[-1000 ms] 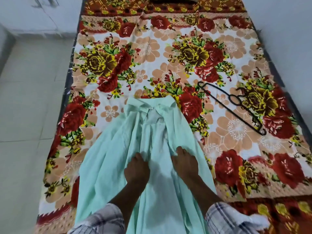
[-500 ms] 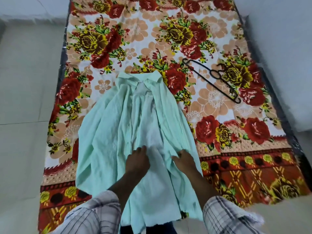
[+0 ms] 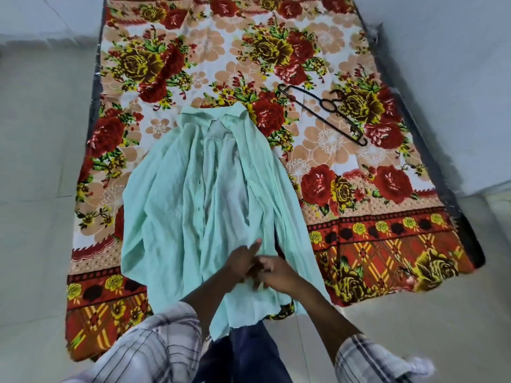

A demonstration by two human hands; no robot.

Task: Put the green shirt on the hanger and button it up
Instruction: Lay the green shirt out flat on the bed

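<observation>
The pale green shirt [image 3: 193,194] lies spread on the flowered bedsheet [image 3: 373,244], collar at the far end and front unbuttoned, its hem hanging over the near edge. The black hanger [image 3: 326,113] lies flat on the sheet, apart from the shirt, to the right of the collar. My left hand [image 3: 242,262] and my right hand [image 3: 275,273] meet at the shirt's lower front, close to the hem. Their fingers curl on the fabric of the front edges, and the left forefinger points forward. What they pinch is partly hidden between them.
The bed runs away from me, with tiled floor [image 3: 41,167] along its left side and a pale wall [image 3: 456,92] on the right. My checked sleeves and dark trousers [image 3: 249,355] fill the bottom of the view.
Both hands have slid toward me down the shirt front and come together near the hem. The view has pulled back, so more of the bed's near edge shows.
</observation>
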